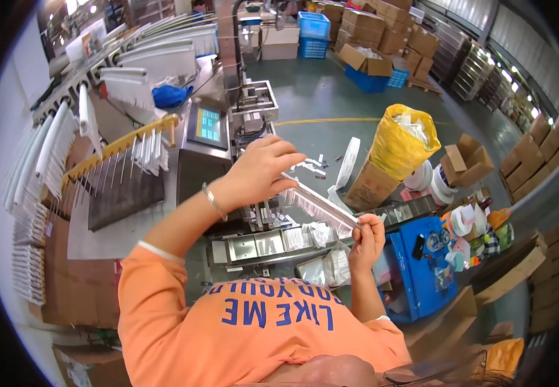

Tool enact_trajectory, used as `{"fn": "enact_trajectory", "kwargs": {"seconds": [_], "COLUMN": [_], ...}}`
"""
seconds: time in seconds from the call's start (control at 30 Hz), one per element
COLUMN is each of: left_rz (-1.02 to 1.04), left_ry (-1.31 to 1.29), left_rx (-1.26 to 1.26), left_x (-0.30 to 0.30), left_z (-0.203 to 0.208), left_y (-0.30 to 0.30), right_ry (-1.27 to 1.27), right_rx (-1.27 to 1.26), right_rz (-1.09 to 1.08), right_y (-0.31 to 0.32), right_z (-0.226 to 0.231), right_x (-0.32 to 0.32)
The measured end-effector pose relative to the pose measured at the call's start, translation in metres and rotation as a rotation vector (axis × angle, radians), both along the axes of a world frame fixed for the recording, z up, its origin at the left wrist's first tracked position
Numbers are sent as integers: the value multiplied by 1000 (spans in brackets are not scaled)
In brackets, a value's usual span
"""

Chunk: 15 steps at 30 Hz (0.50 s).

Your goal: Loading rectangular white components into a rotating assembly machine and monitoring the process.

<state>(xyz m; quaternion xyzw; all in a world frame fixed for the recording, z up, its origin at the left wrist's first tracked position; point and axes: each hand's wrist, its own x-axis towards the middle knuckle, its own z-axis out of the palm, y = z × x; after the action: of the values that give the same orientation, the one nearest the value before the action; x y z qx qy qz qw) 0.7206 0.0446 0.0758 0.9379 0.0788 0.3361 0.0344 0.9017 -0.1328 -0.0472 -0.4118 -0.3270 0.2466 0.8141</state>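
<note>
A long, thin rail hung with thin white pieces (318, 205) slants across the space between my two hands, over the metal conveyor. At its near right end my right hand (368, 244) pinches it between thumb and fingers. My left hand (260, 169) is beside the far left end, fingers stretched out and thumb apart, the thumb close to the rail. Whether the left palm touches it is hidden. Beneath the rail, the metal conveyor (239, 249) carries several white pieces. A clear plastic bag with white contents (337, 266) lies just in front of it.
At left, a machine with a lit touch screen (207, 124) stands by a yellow rack (121, 148) and rows of hanging white strips (41, 151). To the right are a yellow sack (399, 151), a blue crate (421, 271) and cardboard boxes (466, 161). White scraps (312, 166) litter the floor.
</note>
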Motion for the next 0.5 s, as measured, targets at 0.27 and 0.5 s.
{"fn": "enact_trajectory", "kwargs": {"seconds": [0.27,0.5], "left_rz": [-105,284], "left_ry": [113,-222], "left_rx": [16,-24], "left_x": [-35,-75], "left_z": [4,10], "left_y": [18,36], "right_ry": [-11,0], "right_rx": [85,132], "right_rz": [-39,-60], "right_y": [15,23], "right_z": [8,17], "right_x": [-13,-19]}}
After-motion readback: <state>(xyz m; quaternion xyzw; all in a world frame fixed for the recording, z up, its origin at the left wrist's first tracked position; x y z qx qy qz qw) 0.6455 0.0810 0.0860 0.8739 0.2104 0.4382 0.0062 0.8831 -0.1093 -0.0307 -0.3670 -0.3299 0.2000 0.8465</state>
